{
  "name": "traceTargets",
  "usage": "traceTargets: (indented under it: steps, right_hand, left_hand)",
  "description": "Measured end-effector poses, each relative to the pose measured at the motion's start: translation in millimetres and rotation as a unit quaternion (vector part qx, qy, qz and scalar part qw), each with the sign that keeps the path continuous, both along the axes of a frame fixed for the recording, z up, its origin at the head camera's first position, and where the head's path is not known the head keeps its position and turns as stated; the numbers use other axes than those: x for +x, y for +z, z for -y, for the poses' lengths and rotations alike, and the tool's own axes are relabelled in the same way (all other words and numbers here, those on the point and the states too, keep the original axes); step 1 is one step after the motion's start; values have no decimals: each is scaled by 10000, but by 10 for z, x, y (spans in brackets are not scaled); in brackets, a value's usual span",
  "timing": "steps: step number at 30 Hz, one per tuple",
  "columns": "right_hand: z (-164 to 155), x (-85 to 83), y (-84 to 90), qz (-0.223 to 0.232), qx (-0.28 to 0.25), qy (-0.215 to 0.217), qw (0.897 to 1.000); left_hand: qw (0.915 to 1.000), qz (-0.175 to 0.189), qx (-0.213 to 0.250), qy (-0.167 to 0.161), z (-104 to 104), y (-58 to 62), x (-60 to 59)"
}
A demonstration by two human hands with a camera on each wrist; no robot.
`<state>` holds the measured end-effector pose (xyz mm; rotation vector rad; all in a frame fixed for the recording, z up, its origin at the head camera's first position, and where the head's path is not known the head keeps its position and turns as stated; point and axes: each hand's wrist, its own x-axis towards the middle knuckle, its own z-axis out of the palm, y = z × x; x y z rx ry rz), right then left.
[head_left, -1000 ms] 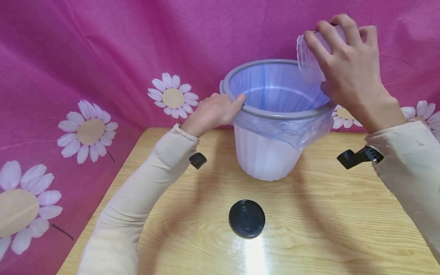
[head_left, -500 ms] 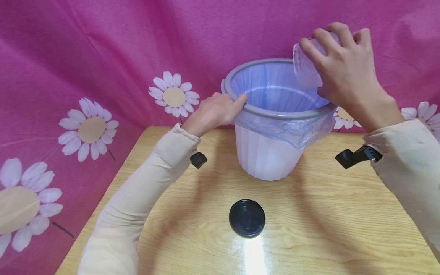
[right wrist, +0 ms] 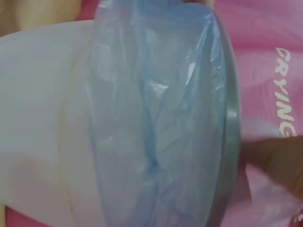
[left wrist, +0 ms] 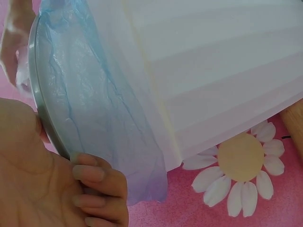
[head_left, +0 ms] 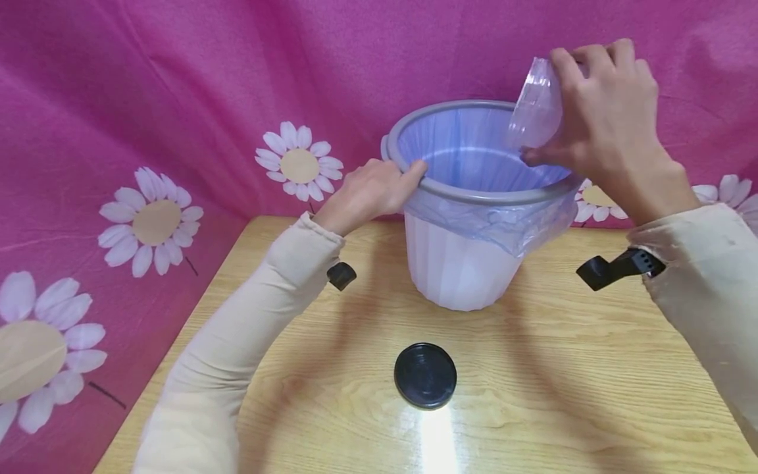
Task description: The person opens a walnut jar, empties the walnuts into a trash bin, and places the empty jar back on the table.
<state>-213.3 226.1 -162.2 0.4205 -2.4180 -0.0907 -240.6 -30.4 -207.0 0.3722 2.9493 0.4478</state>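
Note:
A white waste bin (head_left: 462, 266) with a grey rim stands on the table, lined with a thin bluish bag (head_left: 503, 220) folded over the rim. My left hand (head_left: 373, 187) grips the rim on its left side, thumb on top; in the left wrist view its curled fingers (left wrist: 90, 173) lie against the folded bag. Above the bin's right side, my right hand (head_left: 616, 118) holds a clear plastic container (head_left: 537, 108), tilted with its mouth toward the bin's inside. The right wrist view shows part of that hand blurred beyond the rim. Nothing is visible falling from the container.
A round black lid (head_left: 425, 375) lies on the wooden table (head_left: 331, 408) in front of the bin. Behind and to the left hangs a pink cloth (head_left: 195, 79) with white flowers. Black straps (head_left: 622, 268) sit at both wrists.
My right hand dipped slightly, then shifted right and turned the container, so its mouth tips further down over the bin. The left hand and the lid have stayed in place.

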Motion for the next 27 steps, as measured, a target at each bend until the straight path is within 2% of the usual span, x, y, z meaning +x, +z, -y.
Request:
traceTargets:
  steps: [2, 5, 10, 16, 21, 24, 27]
  right_hand:
    - [-11, -8, -11, -62, 34, 32, 10000]
    - [-42, -26, -34, -430, 413, 336, 9977]
    - [-70, 0, -29, -236, 477, 154, 9985]
    - [-78, 8, -24, -524, 514, 373, 9966]
    - [-50, -2, -60, -1050, 688, 662, 9899]
    - [-22, 9, -62, -1162, 733, 785, 9874]
    - [14, 6, -67, -1527, 743, 1020, 9802]
  left_hand:
    - [10000, 5, 0, 0, 0, -2, 4]
    - [10000, 21, -4, 1, -1, -1, 10]
    - [10000, 17, 9, -71, -12, 14, 21]
    - [9999, -89, -18, -100, -21, 39, 30]
    - [9999, 56, -14, -124, -14, 21, 28]
    - [9999, 81, -15, -99, -2, 6, 24]
    - [9999, 72, -9, -72, 18, 0, 15]
